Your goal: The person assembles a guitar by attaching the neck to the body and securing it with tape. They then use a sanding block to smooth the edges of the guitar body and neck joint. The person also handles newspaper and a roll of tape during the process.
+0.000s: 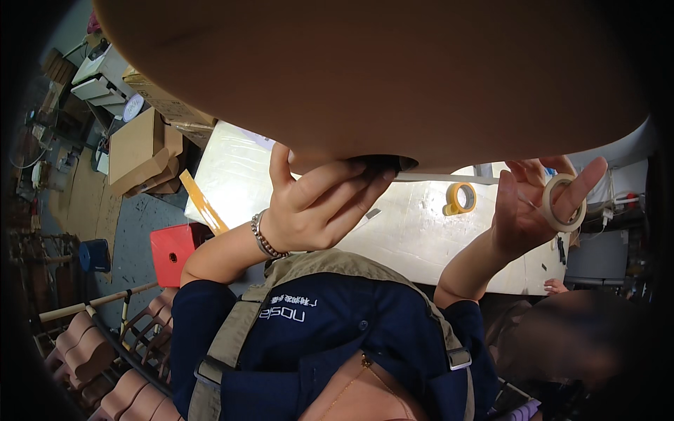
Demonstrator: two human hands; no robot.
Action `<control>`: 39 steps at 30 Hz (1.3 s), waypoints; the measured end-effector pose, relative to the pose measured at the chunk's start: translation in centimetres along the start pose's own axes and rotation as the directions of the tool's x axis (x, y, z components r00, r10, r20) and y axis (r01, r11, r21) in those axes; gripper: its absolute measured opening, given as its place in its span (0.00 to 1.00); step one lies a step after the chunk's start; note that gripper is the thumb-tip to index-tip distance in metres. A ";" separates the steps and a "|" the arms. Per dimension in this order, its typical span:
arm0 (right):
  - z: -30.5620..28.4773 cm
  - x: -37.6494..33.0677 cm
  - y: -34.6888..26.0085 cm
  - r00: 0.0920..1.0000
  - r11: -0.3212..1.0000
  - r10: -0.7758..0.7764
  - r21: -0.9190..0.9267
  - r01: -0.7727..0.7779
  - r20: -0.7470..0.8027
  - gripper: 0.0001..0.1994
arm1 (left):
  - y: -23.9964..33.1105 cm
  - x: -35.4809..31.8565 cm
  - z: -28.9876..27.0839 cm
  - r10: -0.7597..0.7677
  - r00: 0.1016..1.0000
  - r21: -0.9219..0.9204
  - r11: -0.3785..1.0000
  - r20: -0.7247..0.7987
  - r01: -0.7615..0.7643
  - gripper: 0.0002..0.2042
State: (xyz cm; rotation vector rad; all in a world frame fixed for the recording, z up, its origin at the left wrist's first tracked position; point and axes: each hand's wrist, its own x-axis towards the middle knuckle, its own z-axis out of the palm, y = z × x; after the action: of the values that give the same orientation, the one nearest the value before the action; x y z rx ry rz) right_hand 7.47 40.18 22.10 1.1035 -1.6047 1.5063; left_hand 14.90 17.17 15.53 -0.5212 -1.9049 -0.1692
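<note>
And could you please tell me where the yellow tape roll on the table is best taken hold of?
I'd probably pinch the ring wall of the yellow tape roll, one finger through the hole, coming from the right: its open centre is in view, and the right hand is nearer, though it already carries a cream roll.

White tabletop (414, 245) (glossy, marked), yellow tape roll (453, 198) on it, yellow strip (201, 201) along left edge
</note>
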 end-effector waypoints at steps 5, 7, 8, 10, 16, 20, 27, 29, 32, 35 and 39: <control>-0.2 0.5 -0.3 1.000 0.999 -0.018 -0.043 0.018 0.008 0.54 | 0.1 0.2 -0.1 -0.001 1.000 0.002 1.000 0.000 0.001 0.15; -0.2 0.4 -0.3 1.000 0.999 -0.003 -0.047 0.003 -0.006 0.54 | 0.1 0.2 -0.1 -0.001 1.000 0.000 1.000 -0.001 0.001 0.15; -0.2 0.4 -0.2 1.000 0.999 -0.008 -0.035 0.008 -0.007 0.54 | 0.1 0.2 -0.2 -0.001 1.000 -0.002 1.000 -0.003 0.001 0.15; -0.4 0.2 -0.1 1.000 1.000 -0.017 -0.010 0.017 -0.010 0.54 | 0.1 0.2 -0.2 -0.003 1.000 -0.008 1.000 -0.005 0.003 0.15; 0.0 -0.3 0.2 0.999 1.000 -0.014 0.013 0.014 -0.038 0.52 | 0.1 0.0 -0.3 -0.035 0.999 0.008 0.999 0.018 0.034 0.14; 1.6 -3.6 1.0 0.971 0.984 0.156 0.114 -0.136 -0.183 0.45 | -0.5 0.9 -0.3 -0.112 0.993 0.001 0.994 0.033 0.112 0.13; 13.0 -14.4 5.3 0.822 0.673 0.557 0.512 -0.533 0.123 0.47 | -3.7 0.6 -1.1 -0.222 0.975 0.064 0.973 0.019 0.220 0.16; 16.5 -16.0 6.7 0.811 0.729 0.533 0.356 -0.585 0.241 0.46 | -4.7 -0.4 -1.9 -0.265 0.964 0.062 0.963 0.023 0.263 0.14; 19.1 -16.3 7.0 0.717 0.652 0.637 0.299 -0.697 0.284 0.37 | -6.1 -2.0 -3.2 -0.357 0.934 0.059 0.932 -0.008 0.357 0.12; 17.0 -16.2 5.3 0.654 0.659 0.707 0.082 -0.747 0.270 0.37 | -5.4 -4.5 -3.9 -0.471 0.881 0.017 0.882 0.053 0.471 0.08; 10.8 -19.2 4.8 0.631 0.681 0.731 -0.220 -0.698 0.260 0.36 | -1.6 -10.4 -2.0 -0.674 0.678 -0.151 0.668 0.293 0.729 0.10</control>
State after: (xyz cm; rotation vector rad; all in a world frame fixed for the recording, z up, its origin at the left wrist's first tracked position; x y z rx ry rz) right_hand 12.03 31.97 1.56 0.6849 -2.5444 1.7436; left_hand 19.08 12.12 7.03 0.0859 -2.2312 -0.9211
